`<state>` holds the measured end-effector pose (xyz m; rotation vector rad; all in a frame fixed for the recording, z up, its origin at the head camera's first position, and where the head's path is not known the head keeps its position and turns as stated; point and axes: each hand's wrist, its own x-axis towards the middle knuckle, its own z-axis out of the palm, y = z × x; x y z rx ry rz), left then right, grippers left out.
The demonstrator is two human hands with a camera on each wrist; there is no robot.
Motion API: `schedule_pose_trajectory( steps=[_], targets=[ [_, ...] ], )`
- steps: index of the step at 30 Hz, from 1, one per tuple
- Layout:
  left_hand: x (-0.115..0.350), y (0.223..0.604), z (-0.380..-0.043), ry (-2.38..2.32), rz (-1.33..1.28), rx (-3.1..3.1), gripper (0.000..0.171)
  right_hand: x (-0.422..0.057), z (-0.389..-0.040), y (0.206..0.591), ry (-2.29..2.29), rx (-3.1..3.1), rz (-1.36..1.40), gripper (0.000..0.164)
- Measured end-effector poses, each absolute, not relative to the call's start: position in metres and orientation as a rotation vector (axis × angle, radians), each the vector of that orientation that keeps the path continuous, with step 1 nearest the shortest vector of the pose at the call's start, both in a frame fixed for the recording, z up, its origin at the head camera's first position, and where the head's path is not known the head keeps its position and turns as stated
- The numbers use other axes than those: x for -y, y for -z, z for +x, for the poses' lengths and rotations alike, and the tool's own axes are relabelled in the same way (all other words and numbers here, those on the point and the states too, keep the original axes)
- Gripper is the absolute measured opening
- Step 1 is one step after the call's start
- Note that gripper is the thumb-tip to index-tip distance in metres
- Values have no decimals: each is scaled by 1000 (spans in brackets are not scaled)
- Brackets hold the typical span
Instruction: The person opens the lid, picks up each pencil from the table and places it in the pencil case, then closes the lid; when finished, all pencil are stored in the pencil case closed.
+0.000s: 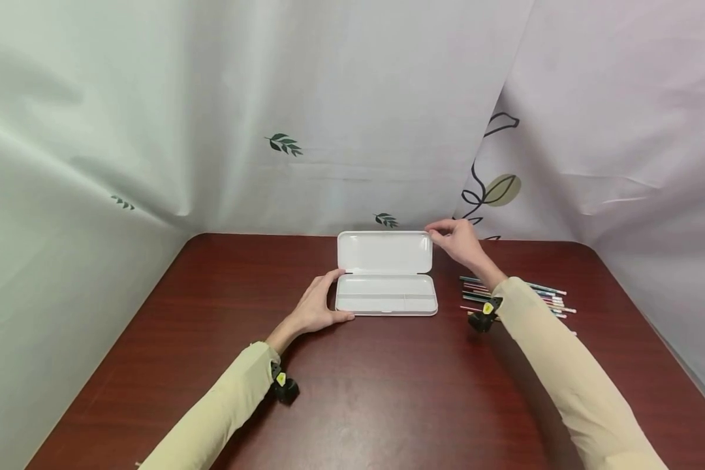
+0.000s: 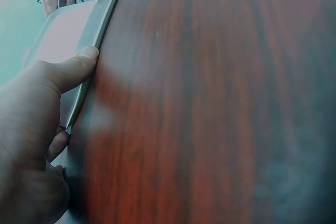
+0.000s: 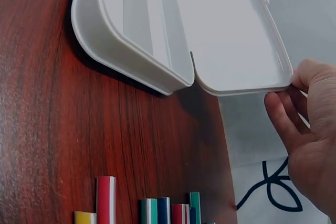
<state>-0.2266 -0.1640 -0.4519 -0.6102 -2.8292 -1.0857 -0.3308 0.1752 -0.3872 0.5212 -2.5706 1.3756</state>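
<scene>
A white pencil case (image 1: 370, 305) lies open in the middle of the table, its compartments bare inside. Its lid (image 1: 384, 252) stands tilted back on the hinge at the far side. My left hand (image 1: 313, 308) grips the left end of the base, thumb on the front edge and fingers toward the back corner. At the lid's upper right corner, my right hand (image 1: 461, 241) pinches the rim between thumb and fingers. The right wrist view shows this pinch on the lid's edge (image 3: 247, 90) up close.
Several striped pencils (image 1: 546, 288) lie in a loose bunch to the right, partly under the right forearm. The dark red wooden table (image 1: 382, 385) meets a pale hanging cloth (image 1: 329, 189) at its back edge. A small black camera sits on each wrist.
</scene>
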Motion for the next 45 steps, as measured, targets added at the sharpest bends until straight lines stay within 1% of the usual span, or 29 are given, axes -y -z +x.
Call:
schedule_pose_trajectory(
  steps=[8,16,20,24,27,31,34,40,45],
  targets=[
    [164,453,-228,1087,-611,2853,91,-181,-329,386,-1423,2650,487,23],
    [164,452,-228,1082,-603,2862,91,-201,-307,375,-1420,2648,587,22],
    [165,450,-228,1087,-608,2847,90,-220,-288,371,-1388,2681,597,21],
    [164,449,-226,1092,-622,2836,90,-246,-261,369,-1204,2691,641,16],
    [165,447,-225,1094,-624,2842,90,-268,-241,371,-1058,2652,726,12],
    [167,446,-224,1098,-611,2837,90,-296,-216,380,-967,2600,841,18],
    [168,446,-223,1103,-610,2825,90,-316,-202,388,-941,2595,863,23],
    [170,447,-222,1101,-610,2828,90,-344,-180,405,-901,2646,766,26],
    [170,449,-221,1106,-604,2829,90,-354,-170,417,-847,2671,715,30]
  ],
)
